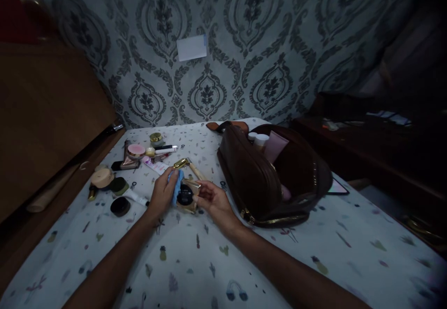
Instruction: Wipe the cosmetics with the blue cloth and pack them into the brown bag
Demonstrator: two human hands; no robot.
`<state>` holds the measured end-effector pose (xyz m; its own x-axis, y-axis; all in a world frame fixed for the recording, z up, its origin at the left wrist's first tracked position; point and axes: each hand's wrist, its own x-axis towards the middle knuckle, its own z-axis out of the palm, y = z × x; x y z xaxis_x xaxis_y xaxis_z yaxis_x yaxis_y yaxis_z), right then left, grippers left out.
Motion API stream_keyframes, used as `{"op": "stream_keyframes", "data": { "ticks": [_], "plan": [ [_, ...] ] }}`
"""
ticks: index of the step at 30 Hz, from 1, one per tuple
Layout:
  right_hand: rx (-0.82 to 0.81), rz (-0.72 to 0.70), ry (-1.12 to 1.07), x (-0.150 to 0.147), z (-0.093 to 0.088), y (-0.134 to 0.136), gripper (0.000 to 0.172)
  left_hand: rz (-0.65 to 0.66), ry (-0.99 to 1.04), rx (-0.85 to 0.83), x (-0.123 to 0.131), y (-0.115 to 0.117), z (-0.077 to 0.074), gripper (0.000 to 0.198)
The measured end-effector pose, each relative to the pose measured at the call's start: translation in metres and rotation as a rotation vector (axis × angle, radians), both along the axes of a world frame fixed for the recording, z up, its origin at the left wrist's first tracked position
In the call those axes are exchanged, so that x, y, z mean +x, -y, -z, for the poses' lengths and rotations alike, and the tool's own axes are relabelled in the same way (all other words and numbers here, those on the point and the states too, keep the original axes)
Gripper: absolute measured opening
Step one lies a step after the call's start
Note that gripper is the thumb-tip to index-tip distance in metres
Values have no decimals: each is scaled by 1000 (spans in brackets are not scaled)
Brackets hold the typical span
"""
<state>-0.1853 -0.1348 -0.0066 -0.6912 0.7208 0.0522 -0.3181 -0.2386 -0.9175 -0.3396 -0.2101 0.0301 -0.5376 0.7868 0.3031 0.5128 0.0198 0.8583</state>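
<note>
My right hand (212, 199) grips a gold-rimmed compact with a dark centre (186, 194), just above the patterned white sheet (195, 258). Against the compact's left side my left hand (163, 192) presses a blue cloth (175, 185), fingers closed round it. A gold-capped tube (185, 164) lies just behind both hands. To the right stands an open brown leather pouch (258, 178) with bottles and a pink tube (275, 145) sticking out of it.
Several cosmetics lie at the left: a pink-lidded jar (136, 150), a beige round jar (102, 177), a black round lid (120, 206), a gold-lidded pot (156, 137). A wooden board (45, 113) flanks the left; a dark table (370, 146) stands right. Patterned wallpaper behind.
</note>
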Motion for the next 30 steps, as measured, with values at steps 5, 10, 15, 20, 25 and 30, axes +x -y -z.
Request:
{"op": "stream_keyframes", "data": {
  "ticks": [5,10,15,20,25,30],
  "plan": [
    [-57,27,8,2,-4,2,44,6,23,-9,-4,0,3,33],
    [-100,29,6,2,-6,2,47,-3,63,14,-7,0,4,35],
    [-185,107,-36,0,-8,-7,42,30,160,8,-4,-1,2,36],
    [-265,141,-74,0,-7,-10,46,118,386,-17,0,-1,2,40],
    [-254,16,-54,4,-13,-2,50,118,487,49,-3,-2,2,39],
    [-267,-137,8,8,-25,0,53,159,462,71,-3,-1,-1,35]
  ]
}}
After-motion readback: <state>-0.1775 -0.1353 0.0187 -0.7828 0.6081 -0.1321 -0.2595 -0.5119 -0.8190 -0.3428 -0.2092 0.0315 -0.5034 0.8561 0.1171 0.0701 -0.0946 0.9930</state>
